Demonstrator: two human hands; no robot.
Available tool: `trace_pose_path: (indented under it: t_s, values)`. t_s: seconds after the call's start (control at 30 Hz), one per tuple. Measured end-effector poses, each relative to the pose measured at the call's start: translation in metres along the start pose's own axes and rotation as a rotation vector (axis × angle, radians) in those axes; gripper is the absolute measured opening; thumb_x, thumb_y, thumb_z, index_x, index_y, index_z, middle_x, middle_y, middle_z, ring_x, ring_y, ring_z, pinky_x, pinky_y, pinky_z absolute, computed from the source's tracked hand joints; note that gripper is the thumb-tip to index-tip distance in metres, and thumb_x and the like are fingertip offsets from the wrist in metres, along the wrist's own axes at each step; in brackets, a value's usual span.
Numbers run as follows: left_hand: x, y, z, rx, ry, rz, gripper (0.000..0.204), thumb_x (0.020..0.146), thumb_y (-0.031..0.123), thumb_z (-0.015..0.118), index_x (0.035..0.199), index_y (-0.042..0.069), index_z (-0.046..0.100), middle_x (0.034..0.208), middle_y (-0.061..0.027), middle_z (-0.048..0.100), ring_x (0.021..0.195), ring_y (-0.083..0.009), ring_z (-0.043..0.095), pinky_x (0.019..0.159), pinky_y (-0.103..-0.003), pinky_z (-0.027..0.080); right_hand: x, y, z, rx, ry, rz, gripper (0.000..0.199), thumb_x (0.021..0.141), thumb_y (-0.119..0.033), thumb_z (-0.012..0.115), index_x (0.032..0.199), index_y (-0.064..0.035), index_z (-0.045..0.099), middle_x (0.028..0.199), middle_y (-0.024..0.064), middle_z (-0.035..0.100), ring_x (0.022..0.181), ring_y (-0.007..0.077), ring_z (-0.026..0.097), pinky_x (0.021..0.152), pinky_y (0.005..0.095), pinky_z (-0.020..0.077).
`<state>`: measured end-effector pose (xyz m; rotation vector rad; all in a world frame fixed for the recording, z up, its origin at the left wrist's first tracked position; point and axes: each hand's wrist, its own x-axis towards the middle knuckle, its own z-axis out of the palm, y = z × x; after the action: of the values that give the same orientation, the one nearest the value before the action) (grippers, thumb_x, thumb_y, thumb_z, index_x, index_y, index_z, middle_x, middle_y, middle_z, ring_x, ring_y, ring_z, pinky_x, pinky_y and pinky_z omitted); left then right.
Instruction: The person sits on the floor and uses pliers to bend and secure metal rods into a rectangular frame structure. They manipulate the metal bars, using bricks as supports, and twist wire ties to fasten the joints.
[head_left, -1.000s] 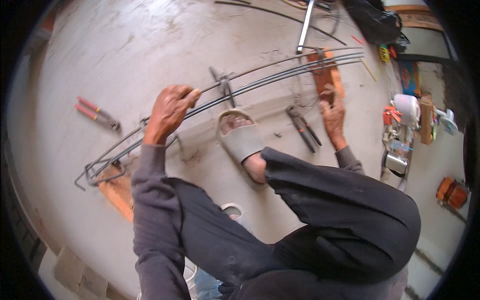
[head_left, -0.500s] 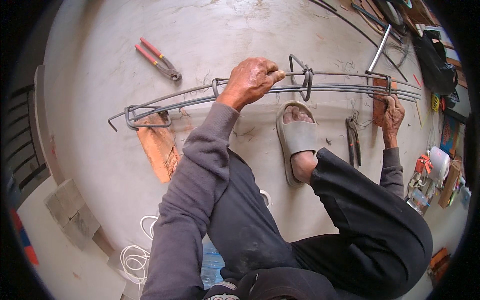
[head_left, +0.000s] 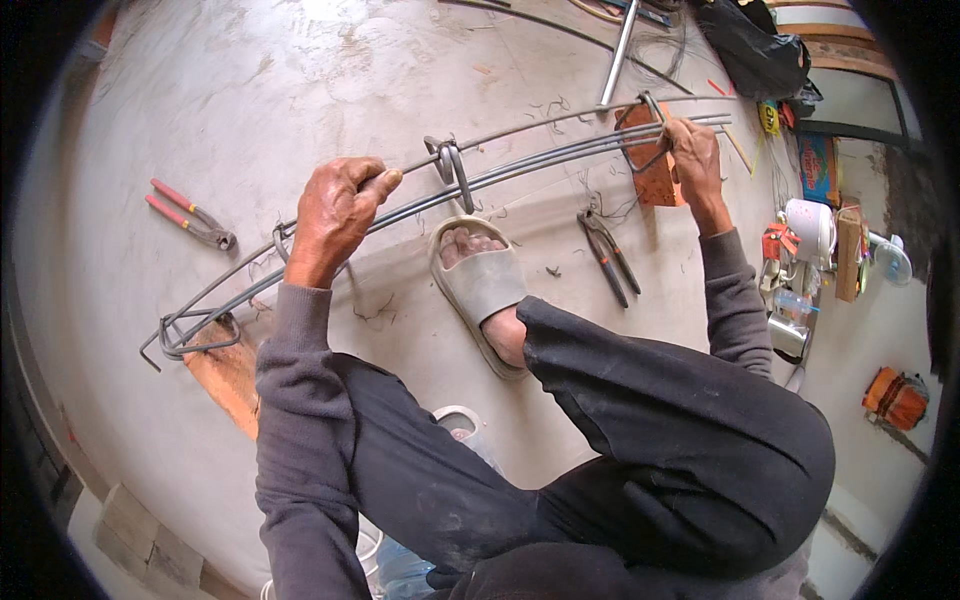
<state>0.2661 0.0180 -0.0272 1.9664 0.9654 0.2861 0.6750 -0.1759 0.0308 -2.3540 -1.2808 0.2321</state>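
A long bundle of steel rebar rods (head_left: 540,165) runs across the concrete floor, resting on a wooden plank (head_left: 232,372) at the left and a wooden block (head_left: 655,170) at the right. My left hand (head_left: 335,205) is closed around the rods left of centre. My right hand (head_left: 693,152) grips a bent steel stirrup (head_left: 652,120) at the bundle's right end. Another stirrup (head_left: 452,170) wraps the rods near the middle, and a third (head_left: 200,330) sits at the left end. My sandalled foot (head_left: 478,275) rests just under the rods.
Red-handled pincers (head_left: 190,215) lie at the left, dark pincers (head_left: 605,252) right of my foot. A metal pipe (head_left: 620,45) lies beyond. Bottles, a white container (head_left: 810,225), an orange object (head_left: 895,398) and bags crowd the right edge. Concrete blocks (head_left: 140,525) sit lower left.
The view has shifted and tilted. My left hand stays clamped on the rods; my right hand has risen from the block to the stirrup at the right end.
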Motion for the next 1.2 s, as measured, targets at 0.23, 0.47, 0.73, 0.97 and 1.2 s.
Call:
trace_pose_path:
  t_s: [0.23,0.47,0.73,0.97,1.2]
  values:
    - [0.004,-0.003,0.001,0.022,-0.030,0.005,0.036,0.090,0.030,0.064,0.075,-0.002,0.068,0.060,-0.0118,0.057,0.056,-0.0224,0.052,0.057,-0.038,0.042,-0.007,-0.013,0.012,-0.005,0.019,-0.003,0.038,0.092,-0.027,0.051,0.072,0.0040,0.060,0.062,0.0115,0.053,0.058,0.0157,0.049,0.059,0.0338,0.0422]
    - [-0.007,-0.023,-0.008,0.009,-0.001,0.045,0.038,0.094,0.032,0.060,0.080,-0.002,0.069,0.068,-0.0112,0.064,0.064,-0.0207,0.056,0.063,-0.037,0.046,0.001,-0.009,0.027,-0.215,0.036,-0.445,0.021,0.084,-0.022,0.057,0.075,-0.0035,0.054,0.072,0.0176,0.055,0.065,0.0361,0.056,0.061,0.0435,0.0434]
    - [-0.011,-0.013,-0.001,0.181,0.031,0.058,0.033,0.092,0.033,0.064,0.090,0.001,0.072,0.079,-0.0207,0.067,0.081,-0.0370,0.066,0.075,-0.047,0.051,-0.004,0.056,0.020,-0.030,-0.105,-0.040,0.035,0.098,-0.028,0.054,0.101,0.0026,0.070,0.084,0.0128,0.068,0.077,0.0144,0.059,0.074,0.0311,0.0472]
    - [-0.029,0.012,-0.016,0.171,0.129,0.146,0.025,0.090,0.028,0.067,0.094,0.004,0.069,0.096,-0.0173,0.066,0.093,-0.0366,0.065,0.082,-0.046,0.050,0.000,0.036,0.021,-0.257,-0.061,0.031,0.042,0.099,-0.038,0.052,0.099,0.0005,0.069,0.086,0.0183,0.067,0.078,0.0284,0.060,0.073,0.0389,0.0459]
    - [-0.098,-0.007,-0.103,0.219,0.833,0.185,0.032,0.089,0.014,0.068,0.118,0.001,0.063,0.118,-0.0143,0.062,0.106,-0.0299,0.061,0.093,-0.042,0.046,0.003,-0.004,0.013,-0.387,0.122,-0.349,0.024,0.094,-0.018,0.057,0.113,-0.0054,0.066,0.111,0.0138,0.066,0.104,0.0316,0.063,0.090,0.0404,0.0481]
